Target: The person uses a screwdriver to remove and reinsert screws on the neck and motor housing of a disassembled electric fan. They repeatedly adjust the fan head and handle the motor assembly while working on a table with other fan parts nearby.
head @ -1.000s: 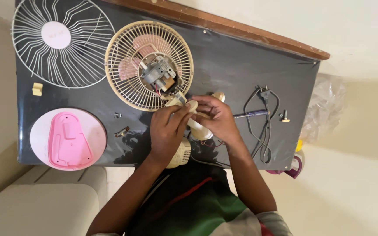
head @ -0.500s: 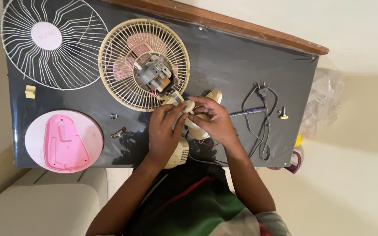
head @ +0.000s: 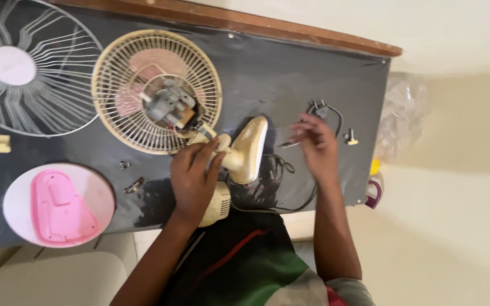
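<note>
Fan neck [head: 239,156] part-hidden under left hand [head: 193,180].

Dark-topped table [head: 290,73] with fan parts, screws, cable.

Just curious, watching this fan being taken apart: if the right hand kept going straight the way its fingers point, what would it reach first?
The right hand points up and away across the dark table. First in that line is probably the black cord just past its fingertips, though blur makes the height unclear.
</note>
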